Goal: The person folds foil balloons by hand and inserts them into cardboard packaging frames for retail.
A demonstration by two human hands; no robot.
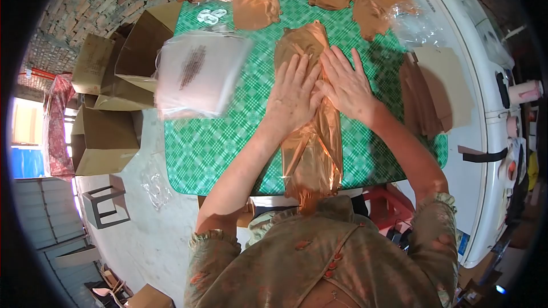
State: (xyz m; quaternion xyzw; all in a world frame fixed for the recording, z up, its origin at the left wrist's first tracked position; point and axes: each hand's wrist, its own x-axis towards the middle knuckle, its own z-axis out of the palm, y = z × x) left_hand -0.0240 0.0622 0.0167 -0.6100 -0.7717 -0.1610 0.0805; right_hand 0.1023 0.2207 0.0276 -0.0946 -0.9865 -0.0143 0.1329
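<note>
A long, shiny copper-coloured foil piece (311, 157) lies flattened lengthwise on the green checked tabletop (220, 154), creased along its length. Its near end hangs over the table edge in front of my body. My left hand (294, 94) rests palm down on the upper part of the foil, fingers stretched out. Beside it, my right hand (349, 86) also lies flat along the foil's right edge, fingers spread. The two thumbs meet or nearly meet over the middle. Neither hand grasps anything; the foil beneath the palms is hidden.
More copper foil pieces (257, 8) lie along the far edge. Left of the foil is a stack of clear plastic bags (200, 74). On the right are brown cardboard sheets (439, 88) and crumpled clear plastic (416, 23). Open cartons (108, 137) stand left; a white appliance (476, 137) borders the right.
</note>
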